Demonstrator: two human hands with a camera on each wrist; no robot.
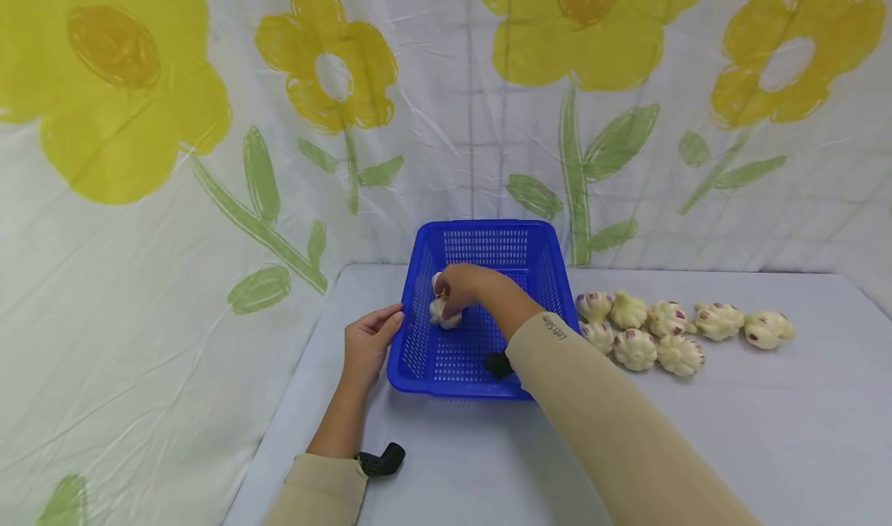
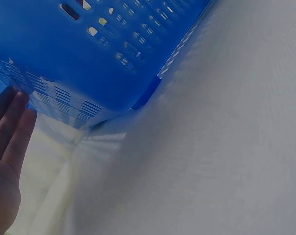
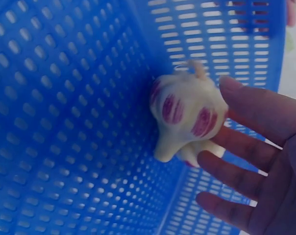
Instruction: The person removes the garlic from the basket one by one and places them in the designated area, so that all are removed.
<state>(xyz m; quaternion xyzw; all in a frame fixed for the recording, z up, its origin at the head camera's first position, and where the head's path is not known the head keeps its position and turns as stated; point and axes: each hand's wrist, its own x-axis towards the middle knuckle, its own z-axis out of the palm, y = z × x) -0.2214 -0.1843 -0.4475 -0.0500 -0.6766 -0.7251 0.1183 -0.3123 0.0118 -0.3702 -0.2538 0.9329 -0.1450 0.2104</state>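
A blue perforated plastic basket stands on the table. My right hand reaches down into its left part. There, a garlic bulb with purple streaks sits by the basket wall, my thumb tip at its edge and my loosely extended fingers beside it. Partly hidden behind it is a second garlic bulb. My left hand is at the basket's left side, fingertips against the outer wall just below the rim; in the left wrist view its fingers look straight.
Right of the basket, several garlic bulbs lie in two rows on the white table. A white cloth with yellow flowers hangs behind and along the left. A black wrist camera juts from my left sleeve.
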